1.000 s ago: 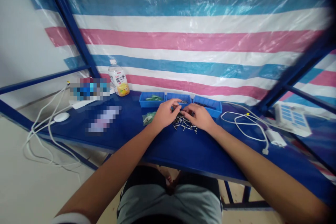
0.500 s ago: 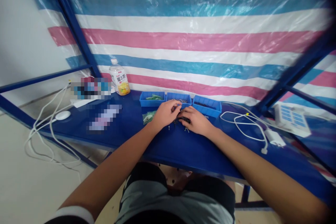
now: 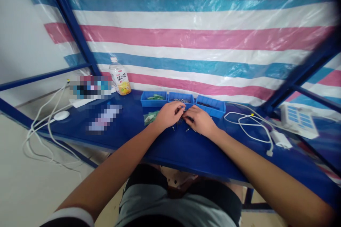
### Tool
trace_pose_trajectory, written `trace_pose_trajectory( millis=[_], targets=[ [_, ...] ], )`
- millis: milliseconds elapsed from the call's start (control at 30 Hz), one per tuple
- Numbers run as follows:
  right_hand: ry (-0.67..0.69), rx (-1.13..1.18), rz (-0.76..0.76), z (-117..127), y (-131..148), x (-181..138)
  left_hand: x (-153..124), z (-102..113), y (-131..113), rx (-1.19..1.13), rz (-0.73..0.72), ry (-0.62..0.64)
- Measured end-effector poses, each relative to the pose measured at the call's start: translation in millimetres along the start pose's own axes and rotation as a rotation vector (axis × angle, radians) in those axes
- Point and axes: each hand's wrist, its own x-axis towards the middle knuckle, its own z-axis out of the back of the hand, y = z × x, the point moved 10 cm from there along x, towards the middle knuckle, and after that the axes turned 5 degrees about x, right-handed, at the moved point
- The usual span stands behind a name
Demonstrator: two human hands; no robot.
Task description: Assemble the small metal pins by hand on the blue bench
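Observation:
My left hand [image 3: 167,115] and my right hand [image 3: 200,121] meet over a small heap of metal screws [image 3: 183,122] on the blue table [image 3: 186,149]. Both hands have their fingers curled together in a pinch over the heap; what sits between the fingertips is too small to make out. Just behind the hands stand three blue bins: the left bin [image 3: 153,98] holds green parts, the middle bin [image 3: 181,98] holds metal pieces, the right bin [image 3: 211,105] holds dark pieces. A small clear bag of green parts [image 3: 149,117] lies beside my left hand.
A drink bottle [image 3: 119,81] stands at the back left. White cables [image 3: 39,127] and a round white puck [image 3: 61,115] hang off the left edge. A white charger cable [image 3: 250,127] and a power strip [image 3: 298,120] lie right. Blue frame posts [image 3: 71,25] flank the table.
The spread of screws has been gathered under my hands and looks smaller. Both hands stay together at the heap, drawn slightly closer to the bins.

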Motion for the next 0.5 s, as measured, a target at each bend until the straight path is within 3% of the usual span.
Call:
trace_pose_trajectory(
  millis=[300, 500],
  targets=[
    [-0.31, 0.217, -0.212, 31.0, -22.1, -5.9, -0.3, 5.8, 0.3, -0.072, 0.054, 0.013],
    [-0.397, 0.309, -0.212, 46.3, -13.9, -10.2, -1.9, -4.4, -2.6, -0.29, 0.061, 0.078]
  ],
)
